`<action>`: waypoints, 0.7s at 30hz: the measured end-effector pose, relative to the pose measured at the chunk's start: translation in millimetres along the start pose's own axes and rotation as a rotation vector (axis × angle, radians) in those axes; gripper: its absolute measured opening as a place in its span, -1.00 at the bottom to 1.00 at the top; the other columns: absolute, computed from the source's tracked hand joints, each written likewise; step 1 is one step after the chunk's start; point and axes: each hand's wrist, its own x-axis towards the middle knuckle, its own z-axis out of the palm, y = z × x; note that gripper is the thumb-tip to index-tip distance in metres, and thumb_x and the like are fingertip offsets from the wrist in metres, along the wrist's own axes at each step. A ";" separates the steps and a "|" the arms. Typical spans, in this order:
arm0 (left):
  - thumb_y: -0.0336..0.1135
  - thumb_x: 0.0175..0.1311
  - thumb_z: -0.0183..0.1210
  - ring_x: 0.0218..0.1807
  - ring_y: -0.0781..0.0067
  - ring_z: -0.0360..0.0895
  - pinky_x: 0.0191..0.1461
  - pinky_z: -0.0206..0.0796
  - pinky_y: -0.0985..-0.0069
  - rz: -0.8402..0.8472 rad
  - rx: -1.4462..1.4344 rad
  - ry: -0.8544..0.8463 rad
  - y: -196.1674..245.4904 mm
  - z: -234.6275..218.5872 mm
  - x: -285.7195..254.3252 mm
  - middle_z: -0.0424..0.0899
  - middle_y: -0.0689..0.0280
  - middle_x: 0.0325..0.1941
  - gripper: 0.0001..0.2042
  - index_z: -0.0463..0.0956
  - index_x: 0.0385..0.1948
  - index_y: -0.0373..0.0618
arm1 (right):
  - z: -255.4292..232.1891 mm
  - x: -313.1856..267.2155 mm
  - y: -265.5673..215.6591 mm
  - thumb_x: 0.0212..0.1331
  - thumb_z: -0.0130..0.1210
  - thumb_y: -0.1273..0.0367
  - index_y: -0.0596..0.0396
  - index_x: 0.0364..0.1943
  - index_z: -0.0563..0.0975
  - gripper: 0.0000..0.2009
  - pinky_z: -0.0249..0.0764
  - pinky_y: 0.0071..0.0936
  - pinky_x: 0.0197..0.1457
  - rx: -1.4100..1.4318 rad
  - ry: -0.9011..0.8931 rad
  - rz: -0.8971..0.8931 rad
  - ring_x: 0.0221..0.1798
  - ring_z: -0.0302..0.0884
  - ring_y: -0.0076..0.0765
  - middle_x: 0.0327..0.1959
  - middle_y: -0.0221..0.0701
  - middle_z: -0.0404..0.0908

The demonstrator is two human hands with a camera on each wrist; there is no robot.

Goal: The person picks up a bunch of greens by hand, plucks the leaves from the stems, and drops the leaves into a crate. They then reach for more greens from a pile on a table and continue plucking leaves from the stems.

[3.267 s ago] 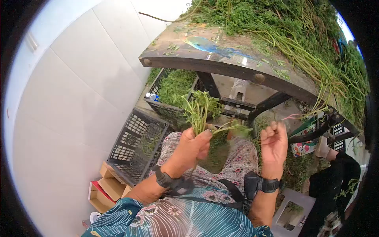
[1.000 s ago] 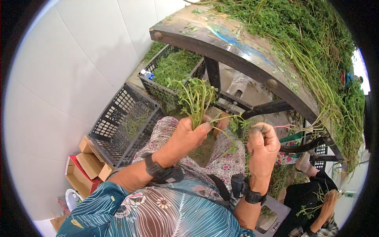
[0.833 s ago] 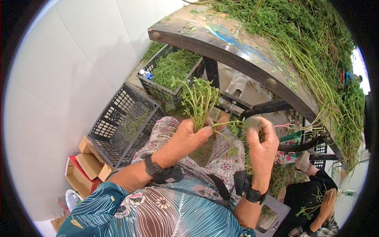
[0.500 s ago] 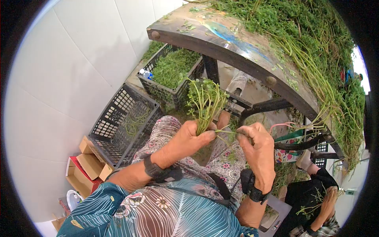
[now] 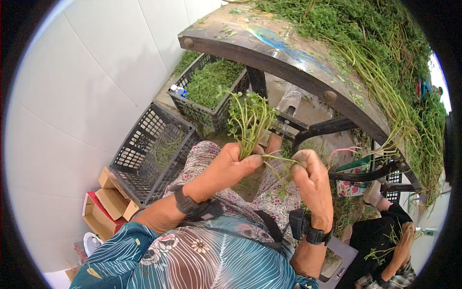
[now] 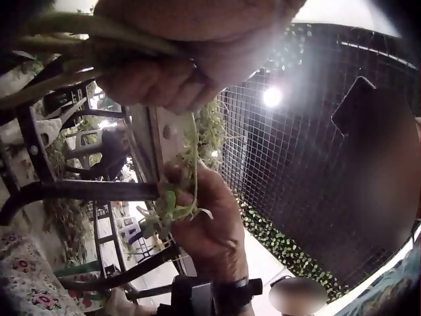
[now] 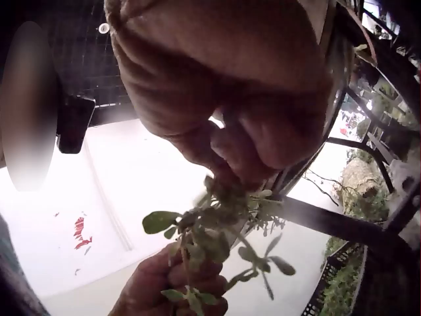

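In the head view my left hand (image 5: 233, 166) grips a bunch of green leafy stems (image 5: 248, 120), their leafy tops pointing up and away from me. One thin stem (image 5: 279, 158) sticks out sideways past the left thumb. My right hand (image 5: 314, 183) pinches its far part between thumb and fingertips. The left wrist view has this stem (image 6: 195, 148) running from the left fist to the right hand (image 6: 214, 217), with small leaves beside the fingers. Seen from the right wrist, a leafy sprig (image 7: 204, 237) hangs under the right fingertips, in front of the left hand (image 7: 154, 283).
A table (image 5: 231, 36) ahead bears a large heap of greens (image 5: 365, 43). Below left stand a black crate of greens (image 5: 211, 84) and another crate (image 5: 149, 149) with a few stems. A cardboard box (image 5: 103, 207) lies at left. Another person's hand (image 5: 404, 245) holds stems at right.
The right hand, earlier apart from the left, has come in leftward and now pinches the side stem. The left hand keeps its bunch. The head view has shifted since the oldest frame.
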 end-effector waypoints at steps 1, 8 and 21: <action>-0.30 0.17 0.04 -0.57 0.81 0.21 -0.54 0.06 0.73 -0.012 -0.007 0.008 -3.3 -1.6 0.8 0.34 0.58 -0.60 -0.85 0.45 -0.34 -0.16 | -1.0 0.6 2.4 0.07 -0.10 0.45 0.22 -0.33 0.41 -0.86 0.34 -0.53 -0.33 0.007 0.032 -0.009 -0.43 0.38 -0.54 -0.49 -0.38 0.46; -0.31 0.16 0.03 -0.60 0.83 0.19 -0.57 0.03 0.75 0.019 0.090 0.035 -5.2 -6.9 3.2 0.33 0.59 -0.63 -0.86 0.46 -0.35 -0.16 | -5.0 3.7 -2.7 0.05 -0.06 0.46 0.21 -0.20 0.44 -0.78 0.37 -0.54 -0.21 -0.111 0.009 -0.135 -0.32 0.44 -0.47 -0.39 -0.31 0.52; -0.30 0.16 0.05 -0.51 0.75 0.19 -0.45 0.12 0.69 0.042 0.112 -0.068 -1.6 -5.2 0.8 0.32 0.54 -0.60 -0.84 0.45 -0.39 -0.23 | 4.7 16.6 25.7 0.07 -0.07 0.44 0.18 -0.29 0.43 -0.86 0.36 -0.18 -0.36 -0.635 0.071 -0.440 -0.37 0.44 0.12 -0.42 -0.06 0.48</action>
